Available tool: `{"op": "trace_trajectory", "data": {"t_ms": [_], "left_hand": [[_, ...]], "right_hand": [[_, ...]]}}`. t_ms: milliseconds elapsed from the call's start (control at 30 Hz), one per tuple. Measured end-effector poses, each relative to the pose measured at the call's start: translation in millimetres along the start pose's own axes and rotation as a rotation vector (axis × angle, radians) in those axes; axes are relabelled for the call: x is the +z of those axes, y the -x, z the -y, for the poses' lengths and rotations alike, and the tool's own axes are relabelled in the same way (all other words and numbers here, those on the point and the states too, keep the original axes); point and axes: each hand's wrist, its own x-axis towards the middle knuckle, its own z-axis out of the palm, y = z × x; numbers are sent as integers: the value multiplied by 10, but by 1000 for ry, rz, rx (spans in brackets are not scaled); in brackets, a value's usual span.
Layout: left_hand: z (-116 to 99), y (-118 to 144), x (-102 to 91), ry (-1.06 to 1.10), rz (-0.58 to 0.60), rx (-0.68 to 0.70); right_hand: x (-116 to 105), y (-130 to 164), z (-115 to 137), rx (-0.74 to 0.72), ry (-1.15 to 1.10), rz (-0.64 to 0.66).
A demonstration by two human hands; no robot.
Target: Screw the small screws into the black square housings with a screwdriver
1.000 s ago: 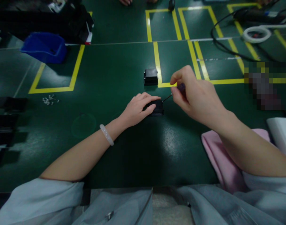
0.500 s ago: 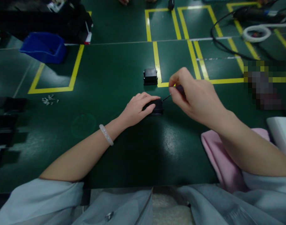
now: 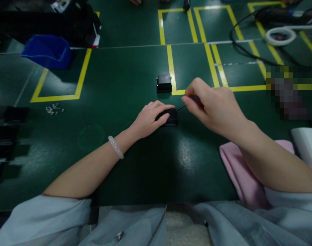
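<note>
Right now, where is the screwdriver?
Head view, just right of centre: the screwdriver is in the right hand, its tip at the black block under the left hand.

Dim; soft glare on tabletop [image 3: 186, 155].

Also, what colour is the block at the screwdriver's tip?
The block is black; it shows best in the head view, partly covered.

Your black box [image 3: 173, 118] sits well in from the desk's [image 3: 135, 171] front edge, your slanted screwdriver [image 3: 181, 108] at its right end.
</note>
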Motion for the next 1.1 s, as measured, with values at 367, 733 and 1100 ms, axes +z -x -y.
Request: {"op": "trace_trajectory", "data": {"t_ms": [367,733,1100], "left_hand": [[1,-2,3,-12,2,-2],[-2,-9,0,0,-4,9],[-3,6,0,4,-1,-1]], "right_hand": [[0,-1,-4,-3,11,0],[-3,0,-1,-10,-10,1],[-10,2,-7,-8,-22,-3]]}}
